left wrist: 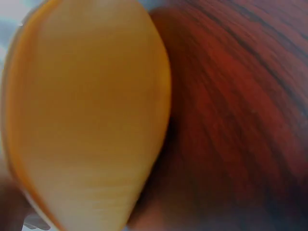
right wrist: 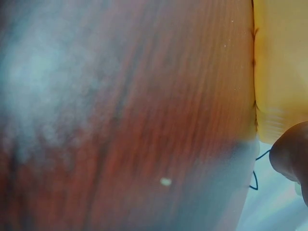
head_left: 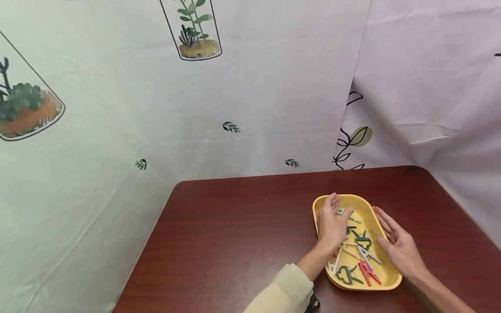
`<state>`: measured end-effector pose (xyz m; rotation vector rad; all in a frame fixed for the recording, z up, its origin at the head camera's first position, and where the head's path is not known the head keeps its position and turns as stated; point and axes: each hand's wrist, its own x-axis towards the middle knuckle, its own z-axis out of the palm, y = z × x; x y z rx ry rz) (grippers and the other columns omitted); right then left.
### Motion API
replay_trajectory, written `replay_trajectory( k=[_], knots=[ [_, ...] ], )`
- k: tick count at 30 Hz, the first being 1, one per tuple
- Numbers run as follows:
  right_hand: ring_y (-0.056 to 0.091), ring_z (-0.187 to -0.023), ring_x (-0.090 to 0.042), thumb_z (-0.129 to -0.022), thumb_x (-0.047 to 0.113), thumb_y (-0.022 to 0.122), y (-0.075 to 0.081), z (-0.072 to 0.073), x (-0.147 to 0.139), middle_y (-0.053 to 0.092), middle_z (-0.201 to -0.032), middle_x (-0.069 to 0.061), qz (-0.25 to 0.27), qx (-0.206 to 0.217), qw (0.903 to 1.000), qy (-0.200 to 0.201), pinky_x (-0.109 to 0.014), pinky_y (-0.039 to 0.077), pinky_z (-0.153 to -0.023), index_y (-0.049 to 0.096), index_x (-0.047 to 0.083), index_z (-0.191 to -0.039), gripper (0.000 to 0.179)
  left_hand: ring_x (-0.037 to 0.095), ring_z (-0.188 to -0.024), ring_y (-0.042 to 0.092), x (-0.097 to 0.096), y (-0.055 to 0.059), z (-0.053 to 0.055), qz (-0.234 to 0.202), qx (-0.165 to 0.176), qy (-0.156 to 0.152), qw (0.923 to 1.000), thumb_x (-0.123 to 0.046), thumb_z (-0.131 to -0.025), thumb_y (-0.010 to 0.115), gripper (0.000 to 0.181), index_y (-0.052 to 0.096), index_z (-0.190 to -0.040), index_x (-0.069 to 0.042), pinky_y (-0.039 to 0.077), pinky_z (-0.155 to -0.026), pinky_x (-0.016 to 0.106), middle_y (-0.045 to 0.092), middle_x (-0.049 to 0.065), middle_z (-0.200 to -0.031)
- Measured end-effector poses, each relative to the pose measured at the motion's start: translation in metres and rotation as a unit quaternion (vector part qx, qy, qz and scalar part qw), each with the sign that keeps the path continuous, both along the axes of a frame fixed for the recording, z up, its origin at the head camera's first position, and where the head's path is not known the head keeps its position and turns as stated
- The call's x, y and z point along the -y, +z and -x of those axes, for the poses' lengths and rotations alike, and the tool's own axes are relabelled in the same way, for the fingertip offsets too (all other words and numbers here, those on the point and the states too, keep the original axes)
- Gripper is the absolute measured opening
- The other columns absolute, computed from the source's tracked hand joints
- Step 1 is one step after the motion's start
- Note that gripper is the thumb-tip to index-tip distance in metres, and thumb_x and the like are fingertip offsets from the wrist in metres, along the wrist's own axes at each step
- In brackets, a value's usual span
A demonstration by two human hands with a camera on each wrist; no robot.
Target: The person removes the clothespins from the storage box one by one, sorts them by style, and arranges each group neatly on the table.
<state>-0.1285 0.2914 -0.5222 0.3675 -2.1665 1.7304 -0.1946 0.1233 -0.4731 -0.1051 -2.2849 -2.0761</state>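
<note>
A yellow tray with rounded corners lies on the table and holds several small clips. Green plastic clips, a red clothespin and a grey clothespin are spread over its bottom. My left hand is at the tray's left side, fingers extended and thumb apart, partly covering the contents. Along the right outer side lies my right hand, its fingers fairly straight beside the wall and its thumb near the rim. The left wrist view shows the tray's outer wall up close.
The dark red wooden table extends to the left of the tray. A pale cloth with printed plants hangs behind the table. Part of a dark object shows beneath my left sleeve.
</note>
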Motion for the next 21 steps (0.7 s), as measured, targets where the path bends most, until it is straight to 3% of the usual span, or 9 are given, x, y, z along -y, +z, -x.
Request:
replay_trajectory(
  k=[7,15,21],
  knots=[
    [0.043,-0.141,0.01,-0.092,-0.03,0.046,0.0,0.0,0.001,0.041,-0.166,0.007,0.032,-0.009,0.9992,0.021,-0.008,0.039,-0.105,0.03,-0.007,-0.163,0.077,0.017,-0.124,0.066,-0.006,-0.006,0.0,0.019,-0.008,0.017,0.9996,-0.01,-0.094,0.082,0.049,0.064,-0.139,-0.007,0.052,-0.107,0.03,0.071,0.0,-0.13],
    [0.044,-0.141,0.01,-0.092,-0.03,0.046,-0.001,0.0,-0.001,0.042,-0.166,0.009,0.028,-0.014,0.9993,0.019,-0.007,0.039,-0.105,0.029,-0.012,-0.161,0.073,0.011,-0.123,0.062,-0.01,-0.008,0.002,0.119,0.017,0.035,0.9921,-0.026,-0.092,0.085,0.049,0.068,-0.137,-0.016,0.049,-0.106,0.035,0.071,-0.014,-0.129],
    [0.045,-0.139,0.011,-0.092,-0.03,0.046,-0.002,0.0,-0.002,0.044,-0.164,0.011,0.027,-0.011,0.9994,0.02,-0.007,0.04,-0.103,0.03,-0.011,-0.161,0.073,0.011,-0.118,0.063,-0.012,-0.012,0.005,0.168,0.0,0.041,0.985,-0.024,-0.091,0.085,0.045,0.069,-0.133,-0.017,0.049,-0.104,0.036,0.072,-0.012,-0.124]
  ],
)
